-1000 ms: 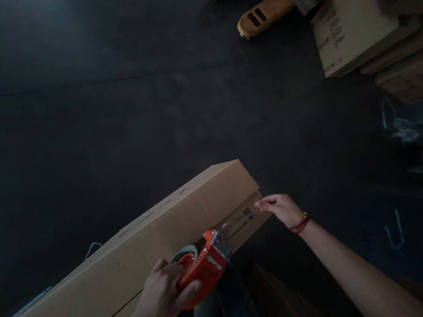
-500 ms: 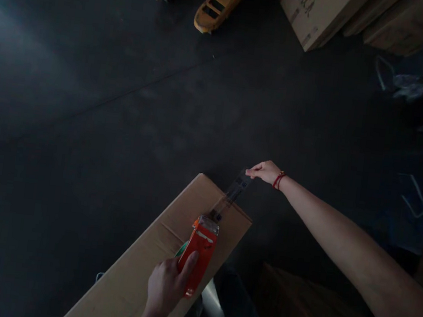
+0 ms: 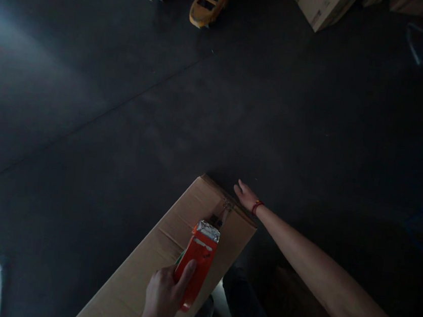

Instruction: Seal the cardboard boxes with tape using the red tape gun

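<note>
Gripping an orange-red tape dispenser (image 3: 198, 271) near one end of a long cardboard carton (image 3: 137, 277).
The left hand (image 3: 162, 293) wraps its grip round the dispenser, thumb on top; clear tape (image 3: 225, 210) runs from its head to the carton's edge. Beside that edge, the right hand's (image 3: 246, 196) grip is loose, fingers parted, visibly holding nothing.

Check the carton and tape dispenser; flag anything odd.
Nothing looks spilled. The clear tape near the end of the carton seems slightly crinkled rather than flat, and the orange tape dispenser in the left hand has pale marks, perhaps wear.
</note>
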Motion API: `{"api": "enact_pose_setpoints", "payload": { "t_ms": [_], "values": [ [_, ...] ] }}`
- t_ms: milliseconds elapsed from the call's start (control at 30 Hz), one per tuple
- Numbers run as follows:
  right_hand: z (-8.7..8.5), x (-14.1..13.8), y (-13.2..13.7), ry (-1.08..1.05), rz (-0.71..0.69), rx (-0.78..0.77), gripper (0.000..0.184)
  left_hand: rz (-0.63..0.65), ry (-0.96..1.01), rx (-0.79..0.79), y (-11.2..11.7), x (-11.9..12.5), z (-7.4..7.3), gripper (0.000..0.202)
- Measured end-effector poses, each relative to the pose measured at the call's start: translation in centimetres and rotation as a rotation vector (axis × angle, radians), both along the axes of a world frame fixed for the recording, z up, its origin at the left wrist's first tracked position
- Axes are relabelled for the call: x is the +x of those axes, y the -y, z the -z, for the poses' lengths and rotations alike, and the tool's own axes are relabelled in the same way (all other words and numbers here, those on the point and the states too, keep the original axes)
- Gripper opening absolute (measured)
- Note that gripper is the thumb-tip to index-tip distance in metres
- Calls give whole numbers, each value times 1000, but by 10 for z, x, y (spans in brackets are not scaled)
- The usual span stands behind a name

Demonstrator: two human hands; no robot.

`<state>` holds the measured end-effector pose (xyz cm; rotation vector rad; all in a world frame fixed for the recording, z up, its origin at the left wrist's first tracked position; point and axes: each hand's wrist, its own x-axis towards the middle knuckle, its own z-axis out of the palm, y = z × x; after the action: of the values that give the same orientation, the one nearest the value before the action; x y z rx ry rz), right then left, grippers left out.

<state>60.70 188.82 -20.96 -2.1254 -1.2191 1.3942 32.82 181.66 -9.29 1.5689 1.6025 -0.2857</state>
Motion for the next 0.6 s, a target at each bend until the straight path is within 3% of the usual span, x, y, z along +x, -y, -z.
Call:
{"api": "enact_pose_setpoints", "payload": {
  "t_ms": [200,367,467,533,600],
  "values": [
    [-22,-6,0,-145,11,-11,68,80,-91,65,-6,9,-5,68],
    [-60,-35,4,58,68,57,85,129,-73,109,1,15,-12,81],
    [-68,-72,19,306,-15,287,75,103,13,120,-3,13,-8,88],
    [-66,-94,31,505,-58,412,72,115,60,146,-1,-6,-8,89],
    [-62,-106,39,625,-64,450,71,142,66,174,16,-53,-13,88]
  ]
}}
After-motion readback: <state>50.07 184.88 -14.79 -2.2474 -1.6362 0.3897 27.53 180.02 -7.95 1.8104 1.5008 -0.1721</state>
